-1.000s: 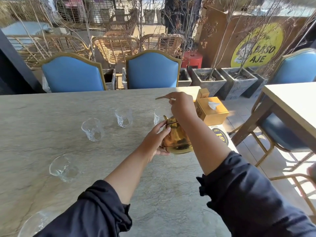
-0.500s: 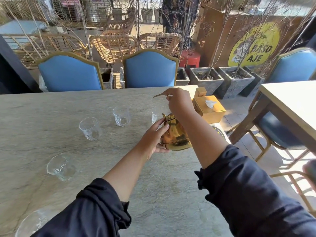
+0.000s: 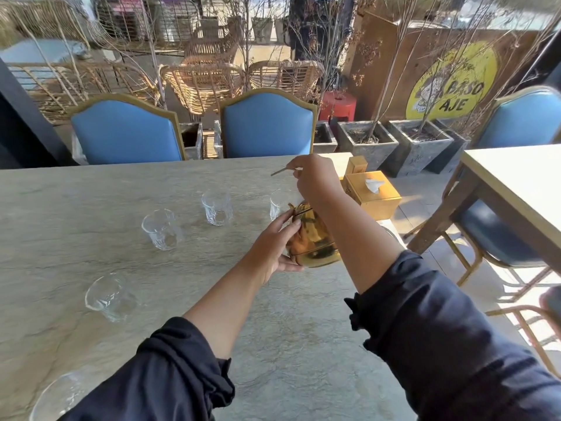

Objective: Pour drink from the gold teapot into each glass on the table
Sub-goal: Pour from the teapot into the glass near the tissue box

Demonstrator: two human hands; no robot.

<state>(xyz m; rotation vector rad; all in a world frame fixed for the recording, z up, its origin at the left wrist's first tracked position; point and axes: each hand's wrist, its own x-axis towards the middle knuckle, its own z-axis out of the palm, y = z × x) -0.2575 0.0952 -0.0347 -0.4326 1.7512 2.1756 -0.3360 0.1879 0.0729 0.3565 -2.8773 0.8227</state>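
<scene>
The gold teapot [image 3: 315, 241] stands on the stone table [image 3: 91, 189], right of centre. My left hand [image 3: 277, 247] presses against its left side. My right hand [image 3: 315, 177] is above it, pinching the teapot's flat lid [image 3: 280, 171], which is lifted clear of the pot. Several clear glasses curve across the table: one just behind the pot [image 3: 277, 202], one further left [image 3: 217, 206], another [image 3: 161, 227], one lying tilted [image 3: 109, 296], and one at the bottom left corner [image 3: 57, 396]. All look empty.
A gold tissue box [image 3: 373, 192] and a small gold box [image 3: 356, 167] stand at the table's right end. Two blue chairs [image 3: 267, 126] face me across the table. A second table [image 3: 516, 183] with blue chairs is on the right.
My right hand has raised the lid slightly higher above the pot. My left hand stays on the teapot's side. The glasses have not moved.
</scene>
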